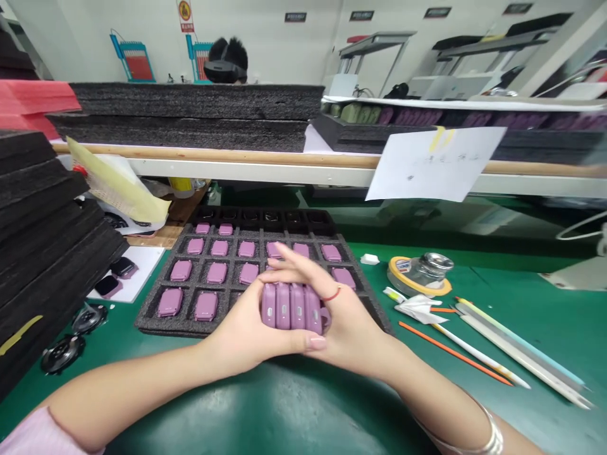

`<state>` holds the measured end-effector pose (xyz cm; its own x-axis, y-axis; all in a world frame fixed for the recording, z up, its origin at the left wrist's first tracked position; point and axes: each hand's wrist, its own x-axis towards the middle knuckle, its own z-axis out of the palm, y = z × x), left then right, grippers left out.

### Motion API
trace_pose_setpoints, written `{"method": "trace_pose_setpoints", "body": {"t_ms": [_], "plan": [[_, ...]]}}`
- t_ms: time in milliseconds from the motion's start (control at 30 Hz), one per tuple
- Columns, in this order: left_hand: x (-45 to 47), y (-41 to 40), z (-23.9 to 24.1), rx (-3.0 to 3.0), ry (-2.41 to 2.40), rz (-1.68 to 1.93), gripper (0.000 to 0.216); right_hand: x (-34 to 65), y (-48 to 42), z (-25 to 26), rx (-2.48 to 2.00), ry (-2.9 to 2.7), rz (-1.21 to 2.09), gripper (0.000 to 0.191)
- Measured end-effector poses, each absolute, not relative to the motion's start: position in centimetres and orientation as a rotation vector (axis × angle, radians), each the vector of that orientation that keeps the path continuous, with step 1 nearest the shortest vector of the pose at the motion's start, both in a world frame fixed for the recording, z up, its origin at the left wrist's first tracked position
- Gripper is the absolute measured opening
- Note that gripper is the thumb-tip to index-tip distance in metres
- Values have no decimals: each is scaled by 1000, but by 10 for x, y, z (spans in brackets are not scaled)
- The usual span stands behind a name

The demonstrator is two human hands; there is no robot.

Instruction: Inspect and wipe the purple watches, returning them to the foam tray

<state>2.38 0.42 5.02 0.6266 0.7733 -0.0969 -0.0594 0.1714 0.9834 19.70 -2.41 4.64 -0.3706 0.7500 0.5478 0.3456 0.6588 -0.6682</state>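
Observation:
Between my two hands is a row of several purple watch cases (290, 308), pressed side by side with their edges toward me. My left hand (244, 332) grips the row from the left, its thumb stretched along the bottom. From the right, my right hand (348, 322) closes on the same row, its fingers crossing over the top. Just behind and beneath them lies a black foam tray (156, 309) with square pockets. Many pockets hold a purple watch case (217, 273); some pockets are hidden by my hands. The tray's far row looks dark.
Black foam sheets (42, 221) are stacked at the left, near loose dark round parts (64, 352). At the right lie yellow tape (397, 278), a glass jar (429, 268), an orange stick (455, 352) and pens. A shelf edge (237, 163) with a hanging paper (431, 164) runs across the back.

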Motion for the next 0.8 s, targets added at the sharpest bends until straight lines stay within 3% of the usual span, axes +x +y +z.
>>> {"method": "trace_pose_setpoints", "body": {"t_ms": [100,167,233,300,400,600,800], "plan": [[25,6,47,1129,675,628,68,227,-7,58,-1065,-2113,553,73],[26,8,48,1079,674,636,64,260,12,64,-1547,-2081,419,51],[27,9,50,1075,697,651,61,298,32,64,-1851,-1988,312,49],[28,9,53,1066,719,645,59,330,46,57,-2092,-1953,241,32],[27,7,56,1029,735,622,63,356,51,38,-2308,-1982,178,30],[28,6,56,1038,725,609,59,359,30,20,-2388,-2079,130,31],[29,4,50,1081,650,575,64,323,-4,54,-2144,-2062,119,16]]}}
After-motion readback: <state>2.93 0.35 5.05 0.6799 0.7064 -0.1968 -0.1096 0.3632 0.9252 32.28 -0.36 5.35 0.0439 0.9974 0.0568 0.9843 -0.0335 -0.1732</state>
